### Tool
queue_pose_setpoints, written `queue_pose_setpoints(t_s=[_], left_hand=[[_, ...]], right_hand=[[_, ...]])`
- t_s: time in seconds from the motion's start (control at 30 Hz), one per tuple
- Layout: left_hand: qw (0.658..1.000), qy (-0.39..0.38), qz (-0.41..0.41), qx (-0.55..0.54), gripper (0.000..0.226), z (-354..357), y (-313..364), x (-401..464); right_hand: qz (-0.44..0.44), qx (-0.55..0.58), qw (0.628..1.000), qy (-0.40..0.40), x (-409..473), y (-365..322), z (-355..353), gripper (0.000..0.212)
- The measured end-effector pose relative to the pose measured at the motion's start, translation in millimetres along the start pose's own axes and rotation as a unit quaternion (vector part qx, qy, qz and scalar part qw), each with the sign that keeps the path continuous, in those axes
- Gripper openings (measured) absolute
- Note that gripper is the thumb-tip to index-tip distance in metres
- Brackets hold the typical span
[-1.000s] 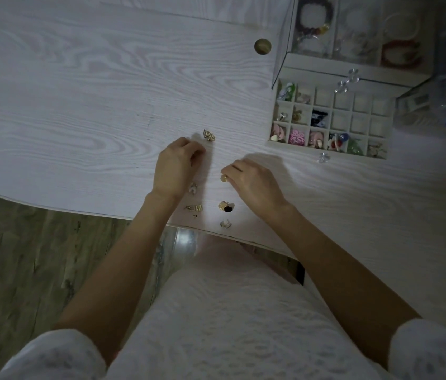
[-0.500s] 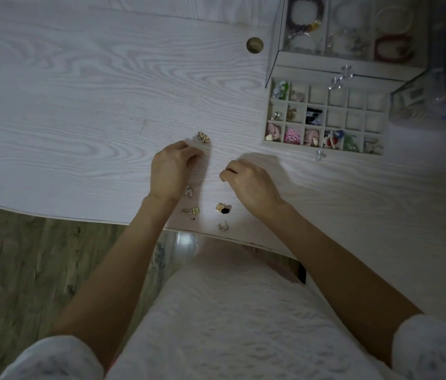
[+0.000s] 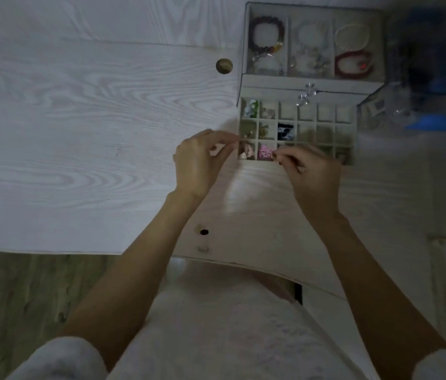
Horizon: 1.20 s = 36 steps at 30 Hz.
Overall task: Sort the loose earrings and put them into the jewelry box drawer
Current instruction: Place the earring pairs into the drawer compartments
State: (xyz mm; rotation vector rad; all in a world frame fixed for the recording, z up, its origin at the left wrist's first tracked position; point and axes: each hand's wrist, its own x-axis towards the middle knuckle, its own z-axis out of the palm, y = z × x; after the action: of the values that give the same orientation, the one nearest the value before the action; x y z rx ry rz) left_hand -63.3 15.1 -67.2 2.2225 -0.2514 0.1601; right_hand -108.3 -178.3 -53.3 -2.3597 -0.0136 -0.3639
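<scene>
Your left hand (image 3: pixel 198 163) and right hand (image 3: pixel 311 171) both pinch fingers together, maybe on tiny earrings, at the drawer's (image 3: pixel 297 131) 6 o'clock edge, ready to drop them in.

The pale whitewashed wooden surface (image 3: pixel 79 119) carries a swirling grey grain, with a round brass-brown plug (image 3: pixel 224 66) set in it. The cream fabric-lined jewelry box (image 3: pixel 312 86) has a gridded drawer (image 3: pixel 326 116) holding spots of colour — green (image 3: pixel 252 108), black and white (image 3: pixel 285 131), bright pink (image 3: pixel 265 152). Its upper tray shows a dark maroon beaded bracelet (image 3: pixel 267 34) and a red one (image 3: pixel 353 64). Near the edge lies a gold earring with a black spot (image 3: pixel 202 231). The floor (image 3: pixel 24 292) is grey-brown planks — the clothing (image 3: pixel 216 338) is pale pink.
</scene>
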Motion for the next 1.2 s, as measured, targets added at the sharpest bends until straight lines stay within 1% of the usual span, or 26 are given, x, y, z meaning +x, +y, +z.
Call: queue_pose_setpoints(t_s=[0.03, 0.1, 0.2, 0.27, 0.33, 0.4, 0.5, 0.57, 0.67, 0.73, 0.83, 0.93, 1.03, 1.2], left_hand=[[1.000, -0.009, 0.011, -0.004, 0.010, 14, 8, 15], [0.998, -0.035, 0.040, 0.021, 0.011, 43, 23, 42], [0.991, -0.086, 0.095, 0.044, 0.012, 77, 39, 73], [0.984, -0.115, 0.121, 0.069, 0.013, 92, 44, 84], [0.975, -0.129, 0.140, 0.114, 0.022, 103, 43, 90], [0.968, -0.120, 0.158, 0.157, 0.025, 110, 39, 91], [0.962, -0.093, 0.173, 0.190, 0.020, 113, 32, 92], [0.960, -0.093, 0.167, 0.205, 0.021, 111, 31, 91], [0.962, -0.110, 0.152, 0.199, 0.019, 109, 29, 94], [0.958, -0.116, 0.176, 0.195, 0.017, 106, 28, 91], [0.948, -0.085, 0.215, 0.217, 0.015, 99, 22, 83], [0.939, -0.066, 0.228, 0.250, 0.020, 91, 16, 72], [0.928, -0.073, 0.239, 0.275, 0.022, 84, 17, 63], [0.930, -0.108, 0.206, 0.286, 0.031, 81, 18, 56]], right_hand=[[0.016, -0.004, 1.000, 0.012, 5, 8, -9, 0.010], [0.032, -0.021, 0.998, 0.042, 14, 25, -24, 0.010], [0.030, -0.027, 0.996, 0.082, 25, 41, -39, 0.008], [0.035, -0.025, 0.995, 0.089, 29, 49, -41, 0.009], [0.058, -0.013, 0.995, 0.080, 32, 55, -39, 0.011], [0.076, -0.011, 0.994, 0.075, 35, 59, -36, 0.011], [0.086, 0.000, 0.993, 0.084, 41, 60, -33, 0.012], [0.083, -0.003, 0.993, 0.082, 47, 60, -28, 0.011], [0.076, -0.016, 0.995, 0.065, 57, 66, -20, 0.009], [0.079, -0.024, 0.995, 0.057, 64, 71, -15, 0.009], [0.064, -0.026, 0.995, 0.073, 73, 74, -8, 0.009], [0.049, -0.020, 0.995, 0.086, 80, 75, -1, 0.010], [0.043, -0.033, 0.997, 0.058, 84, 78, 3, 0.009], [0.047, -0.052, 0.997, 0.021, 85, 81, 6, 0.011]])
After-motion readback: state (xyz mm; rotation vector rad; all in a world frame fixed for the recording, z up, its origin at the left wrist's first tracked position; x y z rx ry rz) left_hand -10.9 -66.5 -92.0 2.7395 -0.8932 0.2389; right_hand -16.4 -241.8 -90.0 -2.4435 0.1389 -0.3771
